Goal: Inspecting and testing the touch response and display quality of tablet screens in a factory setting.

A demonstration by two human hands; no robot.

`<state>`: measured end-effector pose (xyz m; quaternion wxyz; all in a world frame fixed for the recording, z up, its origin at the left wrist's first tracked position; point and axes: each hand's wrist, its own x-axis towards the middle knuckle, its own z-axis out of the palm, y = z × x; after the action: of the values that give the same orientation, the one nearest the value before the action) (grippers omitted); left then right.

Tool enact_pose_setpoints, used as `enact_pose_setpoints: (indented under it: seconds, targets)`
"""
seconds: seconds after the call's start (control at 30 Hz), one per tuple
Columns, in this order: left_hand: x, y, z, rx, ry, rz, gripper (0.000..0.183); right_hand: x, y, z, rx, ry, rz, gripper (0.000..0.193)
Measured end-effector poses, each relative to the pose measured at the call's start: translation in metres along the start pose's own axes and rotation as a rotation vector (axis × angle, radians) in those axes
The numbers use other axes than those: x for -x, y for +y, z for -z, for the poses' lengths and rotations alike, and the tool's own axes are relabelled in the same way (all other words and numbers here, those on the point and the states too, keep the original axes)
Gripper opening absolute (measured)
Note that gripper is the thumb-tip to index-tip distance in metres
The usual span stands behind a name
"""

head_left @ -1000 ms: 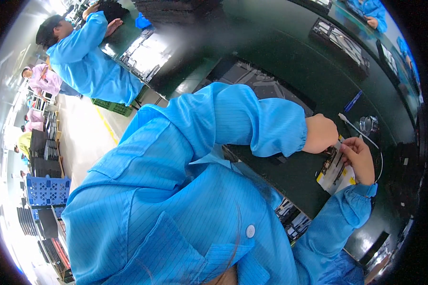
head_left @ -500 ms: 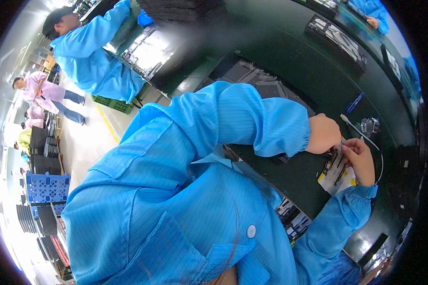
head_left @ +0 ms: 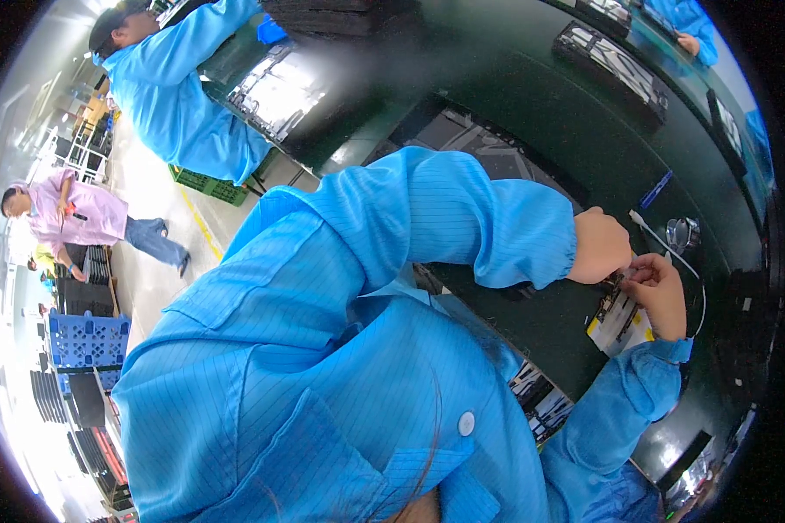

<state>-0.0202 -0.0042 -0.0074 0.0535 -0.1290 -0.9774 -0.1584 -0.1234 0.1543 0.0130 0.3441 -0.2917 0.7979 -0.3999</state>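
My left hand (head_left: 602, 247) is curled closed, its back toward the view and its fingertips hidden. Close against it, my right hand (head_left: 659, 296) has thumb and fingers pinched together; whatever they hold is too small to make out. Both hands meet at the upper end of a flat silver-and-black electronic part (head_left: 617, 321) with yellow edges, which lies on the dark green worktable (head_left: 532, 327). A white cable (head_left: 669, 244) curves around the far side of my right hand. Just beyond the hands are a small round clear container (head_left: 682, 234) and a blue pen (head_left: 655, 189).
Beyond my left sleeve lies a large black panel (head_left: 471, 139). A black tray of parts (head_left: 615, 65) stands farther back. At left, a co-worker in blue (head_left: 179, 105) sits beside a green crate (head_left: 208, 185), and a person in pink (head_left: 83, 209) is in the aisle near a blue crate (head_left: 87, 338).
My right fingers have curled in closer to my left hand over the part's upper end. The person in pink has come nearer along the aisle. The view has shifted slightly.
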Motion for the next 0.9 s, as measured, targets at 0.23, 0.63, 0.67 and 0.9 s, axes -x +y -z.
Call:
enact_pose_setpoints:
  seconds: [0.23, 0.63, 0.67, 0.9]
  targets:
    - [-0.001, -0.001, -0.004, -0.006, 0.047, -0.005, 0.014, -0.001, -0.004, -0.003, 0.053, 0.032, -0.062, 0.025]
    - [0.081, -0.062, 0.093, 0.034, 0.221, -0.151, 0.030, 0.012, 0.008, 0.024, 0.039, 0.137, -0.117, 0.016]
    - [0.106, -0.076, 0.096, -0.043, 0.273, -0.077, 0.030, 0.009, 0.017, 0.032, 0.047, 0.181, -0.133, 0.016]
    - [0.223, -0.097, 0.092, -0.097, 0.346, 0.541, 0.032, -0.001, 0.032, 0.038, 0.087, 0.258, -0.167, 0.013]
